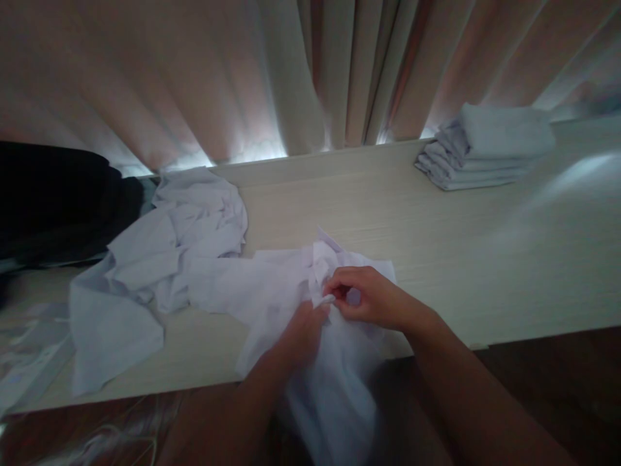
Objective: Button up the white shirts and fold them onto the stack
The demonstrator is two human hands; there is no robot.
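Observation:
A white shirt (272, 285) lies in front of me on the pale bench, its lower part hanging over the front edge toward my lap. Its collar end is bunched up near the middle. My left hand (310, 327) is closed on the cloth just below the collar. From the right, my right hand (363, 294) pinches the edge of the same cloth, thumb and forefinger together. The two hands nearly meet there. Whether a button sits between the fingertips is too small to tell.
A crumpled heap of white cloth (194, 226) lies to the left, beside a pile of black cloth (58, 200). At the back right sits a stack of folded white cloth (504, 142). Clear plastic packaging (39, 349) lies at the front left. Curtains (330, 71) hang behind the bench (485, 259).

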